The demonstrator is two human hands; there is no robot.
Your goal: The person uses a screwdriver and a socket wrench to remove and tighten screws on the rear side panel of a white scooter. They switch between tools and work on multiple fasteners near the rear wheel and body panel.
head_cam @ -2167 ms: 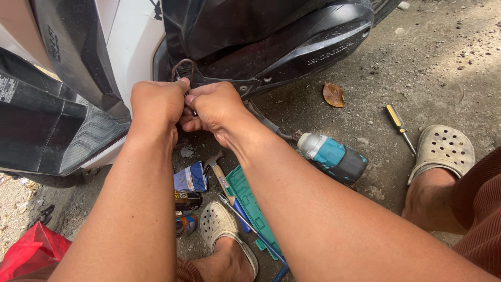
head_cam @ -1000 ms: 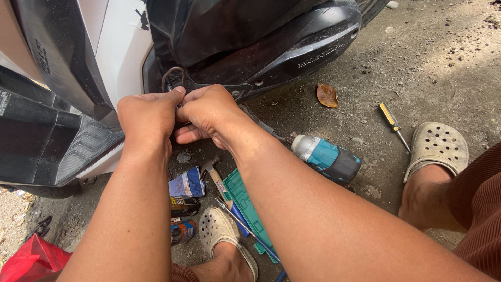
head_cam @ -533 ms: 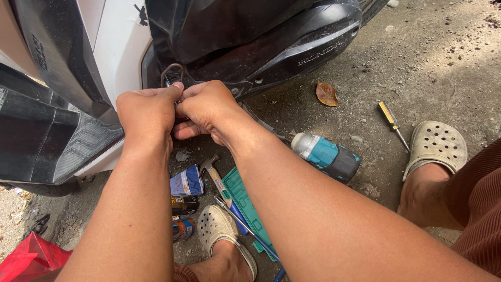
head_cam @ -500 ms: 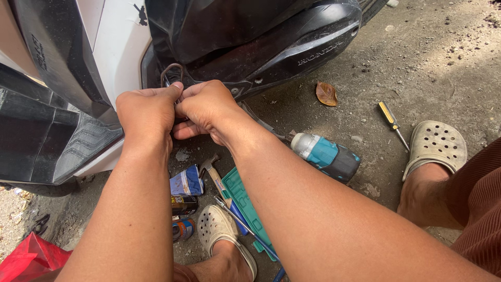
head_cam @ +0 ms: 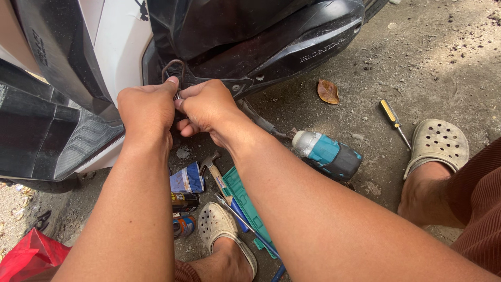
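Note:
My left hand (head_cam: 147, 107) and my right hand (head_cam: 206, 107) meet knuckle to knuckle under the edge of a scooter's black lower body panel (head_cam: 271, 47). Both pinch a thin dark wire loop (head_cam: 172, 69) that curls up from between the fingertips against the panel. What lies between the fingers is hidden. The white side panel (head_cam: 117, 42) and the black ribbed footboard (head_cam: 62, 141) of the scooter stand to the left of my hands.
On the concrete ground lie a teal cordless driver (head_cam: 329, 154), a yellow-handled screwdriver (head_cam: 392, 119), a hammer (head_cam: 211, 166), a green tool tray (head_cam: 245, 201), small cans (head_cam: 185, 201) and a dry leaf (head_cam: 329, 91). My feet wear beige clogs (head_cam: 436, 143). A red bag (head_cam: 28, 256) sits bottom left.
My hands have stayed pressed together at the panel edge; the fingers have shifted slightly on the wire. The view has drifted a little.

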